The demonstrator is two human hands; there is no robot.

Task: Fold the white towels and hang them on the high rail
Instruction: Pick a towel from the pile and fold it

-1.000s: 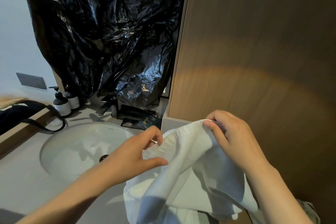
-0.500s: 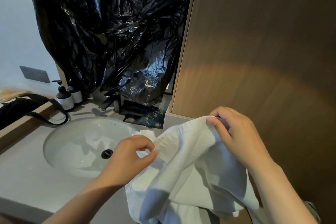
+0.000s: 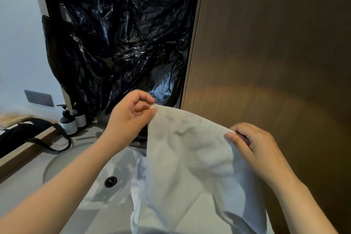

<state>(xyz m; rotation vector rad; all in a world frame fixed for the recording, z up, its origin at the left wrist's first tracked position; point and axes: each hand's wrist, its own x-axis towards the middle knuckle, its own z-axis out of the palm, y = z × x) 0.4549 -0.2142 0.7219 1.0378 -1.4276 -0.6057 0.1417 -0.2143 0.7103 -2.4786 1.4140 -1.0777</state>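
counter (image 3: 22, 186) | inset sink (image 3: 123, 161) | two bottles (image 3: 68, 122) | black strap (image 3: 69, 143)

A white towel (image 3: 191, 159) hangs over the sink (image 3: 79, 186), stretched by its top hem: the left hand (image 3: 131, 118) pinches one corner, the right hand (image 3: 252, 148) the other (lower). Black plastic sheeting (image 3: 121, 36) hangs behind; two pump bottles (image 3: 71, 121) stand at the left.

The white terry-cloth towel (image 3: 190, 157) looks soft and nubbly, matt all over, with a flat stitched hem. Behind it the crumpled black plastic sheeting (image 3: 123, 34) is glossy and catches the light. The tall brown wood-grain panel (image 3: 266, 43) is smooth and dull, and the round white ceramic basin (image 3: 121, 165) gleams against the matt beige counter (image 3: 19, 194).
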